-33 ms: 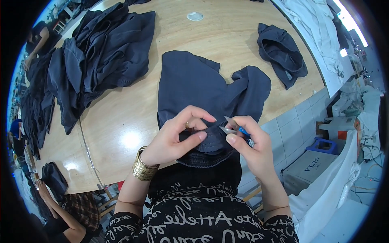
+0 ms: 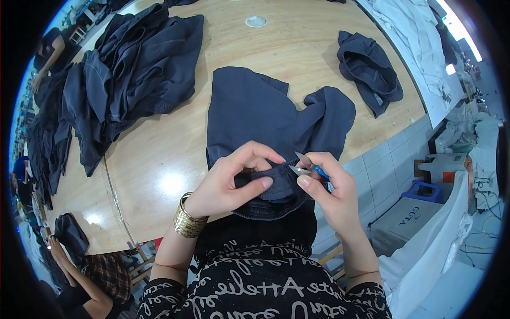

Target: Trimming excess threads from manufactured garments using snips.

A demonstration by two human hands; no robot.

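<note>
A dark grey garment (image 2: pixel 249 109), which looks like shorts or trousers, lies flat on the table, its gathered elastic waistband (image 2: pixel 279 187) towards me. My left hand (image 2: pixel 234 178), a gold bracelet at its wrist, pinches the edge of that band between thumb and fingers. In my right hand (image 2: pixel 332 189) is a pair of thread snips (image 2: pixel 303 165) with pointed metal blades and a blue part. The blades are apart and sit right at the band's edge, close to my left fingertips. Any thread there is too fine to make out.
A large heap of dark garments (image 2: pixel 138 74) covers the table's left side. Another crumpled one (image 2: pixel 369 69) lies at the far right. White cloth (image 2: pixel 409 42) hangs beyond the right edge. Below stand a grey box (image 2: pixel 406 220) and a blue stool (image 2: pixel 422 191). Other people work at the left.
My left fingers have shifted very slightly, and a bit more of the band's edge shows between them. My right hand and the snips have hardly moved.
</note>
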